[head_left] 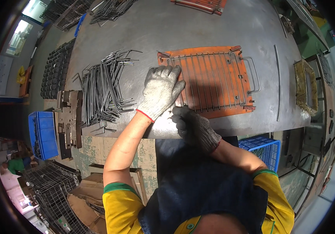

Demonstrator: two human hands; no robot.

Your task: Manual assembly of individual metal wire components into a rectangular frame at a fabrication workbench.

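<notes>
An orange jig plate (218,84) lies on the grey metal table (198,27), and a wire rack (210,80) of parallel rods rests in it, with a looped handle at its right end. My left hand (160,90), in a grey knit glove, lies flat with fingers spread on the rack's left end and the jig's edge. My right hand (192,125), in a darker grey glove, is at the jig's near left corner by the table edge, fingers curled; whether it grips a wire I cannot tell.
A heap of bent steel wires (103,87) lies left of the jig. A long loose rod (278,82) and a yellowish fixture (305,85) are to the right. Blue crates (42,134) (263,150), black stacked parts (56,70) and a wire cage (52,187) stand around the table.
</notes>
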